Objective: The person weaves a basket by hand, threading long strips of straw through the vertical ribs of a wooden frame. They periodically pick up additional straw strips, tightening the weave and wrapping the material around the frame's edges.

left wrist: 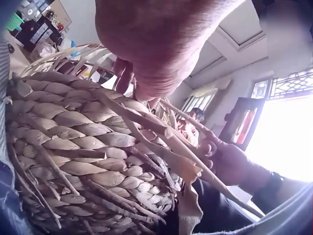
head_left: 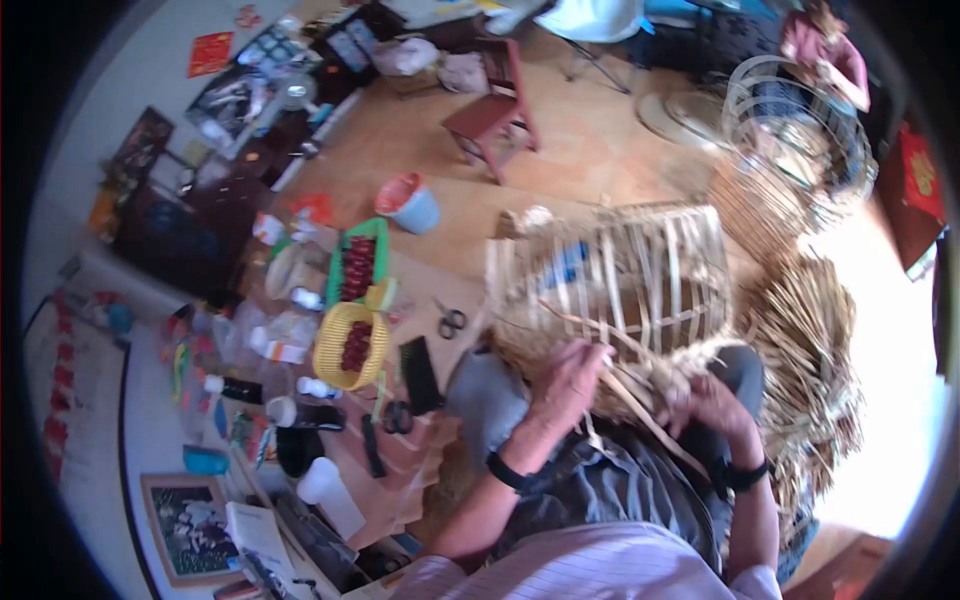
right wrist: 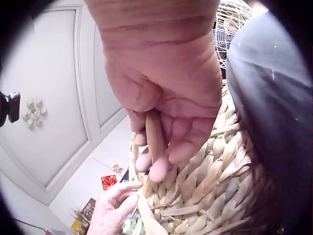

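Straw-coloured, a braided basket with open slats [left wrist: 88, 142] rests at the person's knees. The left hand [head_left: 572, 382] pinches a pale, flat strip [head_left: 638, 402] against it; the right hand [right wrist: 164, 93] grips a tan strand [right wrist: 155, 139].

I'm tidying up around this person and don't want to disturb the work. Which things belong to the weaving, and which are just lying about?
Part of the job:
- woven basket
- strip in the right hand
- straw bundle
- scissors, probably

Just lying about, it seems:
- yellow basket of red fruit
- bucket
- chair
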The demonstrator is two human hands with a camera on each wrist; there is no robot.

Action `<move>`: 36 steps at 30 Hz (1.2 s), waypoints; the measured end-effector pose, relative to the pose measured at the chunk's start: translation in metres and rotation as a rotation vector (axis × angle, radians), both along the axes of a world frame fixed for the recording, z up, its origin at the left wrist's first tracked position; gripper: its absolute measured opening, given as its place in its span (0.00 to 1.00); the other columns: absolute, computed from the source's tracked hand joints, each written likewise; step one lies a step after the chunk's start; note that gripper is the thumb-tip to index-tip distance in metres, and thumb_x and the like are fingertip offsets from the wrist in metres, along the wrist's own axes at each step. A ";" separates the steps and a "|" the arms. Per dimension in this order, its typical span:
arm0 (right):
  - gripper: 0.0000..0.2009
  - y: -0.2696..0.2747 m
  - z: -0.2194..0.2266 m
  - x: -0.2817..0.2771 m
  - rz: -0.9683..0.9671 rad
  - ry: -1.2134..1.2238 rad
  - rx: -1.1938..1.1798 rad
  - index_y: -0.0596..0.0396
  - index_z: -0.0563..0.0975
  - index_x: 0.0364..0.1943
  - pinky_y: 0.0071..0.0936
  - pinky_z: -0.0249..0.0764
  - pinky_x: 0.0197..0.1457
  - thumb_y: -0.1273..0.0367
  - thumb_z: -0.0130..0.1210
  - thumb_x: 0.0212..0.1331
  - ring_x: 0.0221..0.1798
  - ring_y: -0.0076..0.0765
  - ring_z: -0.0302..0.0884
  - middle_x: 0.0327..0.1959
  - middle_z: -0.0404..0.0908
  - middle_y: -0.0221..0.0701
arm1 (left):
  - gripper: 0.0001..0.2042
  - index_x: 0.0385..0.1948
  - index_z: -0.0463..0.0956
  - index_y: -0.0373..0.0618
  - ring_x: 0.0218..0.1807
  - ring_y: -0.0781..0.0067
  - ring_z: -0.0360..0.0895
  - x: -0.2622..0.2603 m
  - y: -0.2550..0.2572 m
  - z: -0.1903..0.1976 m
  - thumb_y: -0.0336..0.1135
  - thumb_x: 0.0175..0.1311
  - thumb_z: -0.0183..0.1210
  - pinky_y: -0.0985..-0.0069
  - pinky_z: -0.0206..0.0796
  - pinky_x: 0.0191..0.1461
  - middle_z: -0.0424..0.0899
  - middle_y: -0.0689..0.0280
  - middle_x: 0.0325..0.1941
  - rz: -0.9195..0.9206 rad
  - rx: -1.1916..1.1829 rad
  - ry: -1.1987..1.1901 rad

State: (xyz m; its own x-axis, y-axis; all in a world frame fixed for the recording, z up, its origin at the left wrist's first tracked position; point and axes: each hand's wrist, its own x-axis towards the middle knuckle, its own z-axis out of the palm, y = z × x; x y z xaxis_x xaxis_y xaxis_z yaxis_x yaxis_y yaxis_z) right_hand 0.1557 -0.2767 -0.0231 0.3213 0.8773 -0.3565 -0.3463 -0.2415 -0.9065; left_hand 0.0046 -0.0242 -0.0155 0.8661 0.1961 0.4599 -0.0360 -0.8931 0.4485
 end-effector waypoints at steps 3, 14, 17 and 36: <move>0.18 0.019 -0.013 -0.016 0.055 -0.063 -0.110 0.63 0.84 0.52 0.27 0.85 0.27 0.59 0.58 0.79 0.27 0.32 0.88 0.32 0.90 0.38 | 0.11 0.52 0.79 0.48 0.43 0.48 0.86 -0.004 -0.001 -0.004 0.26 0.72 0.61 0.58 0.80 0.47 0.87 0.54 0.42 -0.001 -0.131 0.122; 0.20 -0.060 -0.066 0.016 -0.889 0.038 0.417 0.60 0.78 0.51 0.25 0.78 0.31 0.54 0.48 0.84 0.30 0.31 0.82 0.42 0.85 0.39 | 0.09 0.51 0.82 0.45 0.45 0.51 0.90 0.003 0.012 -0.012 0.27 0.73 0.62 0.60 0.84 0.48 0.91 0.56 0.42 -0.063 -0.380 0.151; 0.20 -0.061 -0.046 -0.004 -0.779 0.102 0.310 0.59 0.78 0.50 0.26 0.81 0.33 0.53 0.51 0.82 0.32 0.32 0.85 0.42 0.85 0.38 | 0.10 0.53 0.82 0.44 0.46 0.51 0.90 0.001 0.012 -0.012 0.27 0.73 0.61 0.60 0.83 0.49 0.91 0.56 0.43 -0.061 -0.422 0.183; 0.24 -0.046 0.096 -0.051 -0.380 0.105 0.427 0.67 0.77 0.40 0.26 0.62 0.10 0.53 0.53 0.80 0.08 0.33 0.68 0.12 0.73 0.36 | 0.15 0.56 0.79 0.45 0.45 0.51 0.87 -0.012 0.008 -0.007 0.33 0.69 0.66 0.59 0.80 0.51 0.86 0.58 0.43 -0.126 -0.241 0.135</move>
